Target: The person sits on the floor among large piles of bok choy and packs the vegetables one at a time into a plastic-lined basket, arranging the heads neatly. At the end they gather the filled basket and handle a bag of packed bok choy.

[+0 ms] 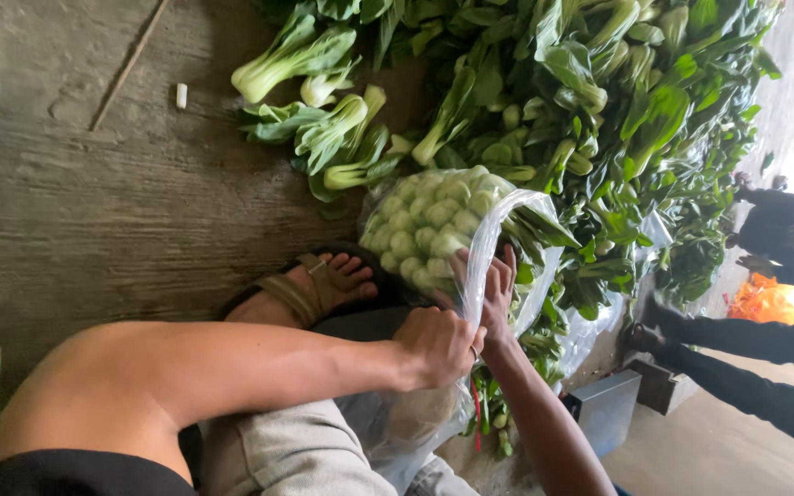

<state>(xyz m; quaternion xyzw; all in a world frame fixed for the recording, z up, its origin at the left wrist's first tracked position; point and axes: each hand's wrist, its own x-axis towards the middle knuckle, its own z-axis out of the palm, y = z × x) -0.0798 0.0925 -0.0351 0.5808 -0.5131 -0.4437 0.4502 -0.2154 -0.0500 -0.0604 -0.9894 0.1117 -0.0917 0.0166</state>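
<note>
I see one clear plastic bag (434,230) packed with pale-stemmed bok choy, its long axis running from 10 o'clock down to 4 o'clock, cut stem ends facing 10 o'clock. My left hand (438,344) is fisted on the bag's film; my right hand (498,294) grips the open mouth. Loose bok choy (599,110) heaps at 12 to 2 o'clock. One sandalled foot (323,285) sits just left.

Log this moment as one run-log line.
left hand: grips clear plastic bag | right hand: holds bag's mouth | bag: full of pale green bok choy | loose bok choy pile behind
</note>
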